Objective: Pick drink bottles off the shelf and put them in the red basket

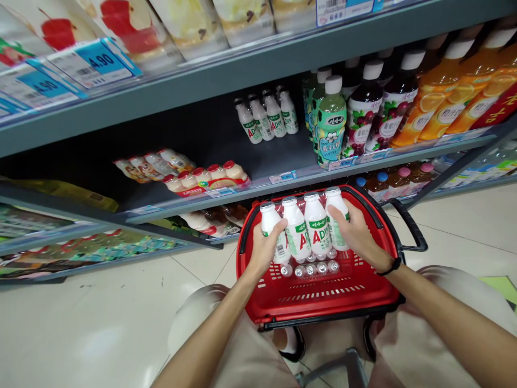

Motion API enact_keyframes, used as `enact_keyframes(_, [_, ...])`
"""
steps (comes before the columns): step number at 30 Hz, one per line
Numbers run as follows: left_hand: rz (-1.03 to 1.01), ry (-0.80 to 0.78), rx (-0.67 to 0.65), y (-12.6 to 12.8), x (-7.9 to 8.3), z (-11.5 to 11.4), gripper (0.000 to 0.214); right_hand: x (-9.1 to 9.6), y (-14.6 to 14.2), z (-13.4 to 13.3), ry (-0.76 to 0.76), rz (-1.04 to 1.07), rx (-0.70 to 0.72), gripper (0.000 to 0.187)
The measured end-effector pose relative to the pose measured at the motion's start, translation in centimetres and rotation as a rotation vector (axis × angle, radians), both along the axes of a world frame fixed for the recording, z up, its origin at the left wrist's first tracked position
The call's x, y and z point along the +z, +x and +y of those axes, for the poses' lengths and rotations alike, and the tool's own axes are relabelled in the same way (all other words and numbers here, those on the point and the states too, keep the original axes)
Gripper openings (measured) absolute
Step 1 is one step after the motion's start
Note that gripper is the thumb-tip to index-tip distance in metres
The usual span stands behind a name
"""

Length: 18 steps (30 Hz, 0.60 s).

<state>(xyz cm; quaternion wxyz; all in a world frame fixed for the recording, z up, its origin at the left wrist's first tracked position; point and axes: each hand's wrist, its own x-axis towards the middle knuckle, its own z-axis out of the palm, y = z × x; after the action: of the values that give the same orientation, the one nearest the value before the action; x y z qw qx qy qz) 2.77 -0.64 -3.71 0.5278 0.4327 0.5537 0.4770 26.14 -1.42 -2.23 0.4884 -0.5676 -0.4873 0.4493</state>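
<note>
Both my hands grip a pack of white milk drink bottles (298,231) with green and red lettering, held over a red shopping basket (323,302). My left hand (266,245) closes on the pack's left end, thumb across the outer bottle. At the right end my right hand (355,229), with a black band at the wrist, is wrapped round the last bottle. Below the held pack, more small bottles with silvery caps (310,269) show inside the basket. Whether the held pack touches them I cannot tell.
On the shelf ahead stands another group of white bottles (269,116), with red-capped small bottles (208,177) to the left. Green, purple and orange drink bottles (331,121) line the right. The basket's black handle (416,231) sticks out rightward. A shelf edge (202,70) runs above.
</note>
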Motion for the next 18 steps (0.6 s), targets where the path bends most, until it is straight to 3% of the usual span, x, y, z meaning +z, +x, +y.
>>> enact_keyframes(7, [-0.011,0.030,0.005,-0.07,-0.46,0.18,0.040,0.42,0.60,-0.15,0.088,-0.127,0.048,0.032])
enact_keyframes(18, [-0.007,0.003,0.008,0.25,-0.41,0.12,0.039,0.27,0.55,-0.08,0.050,-0.117,0.037,0.032])
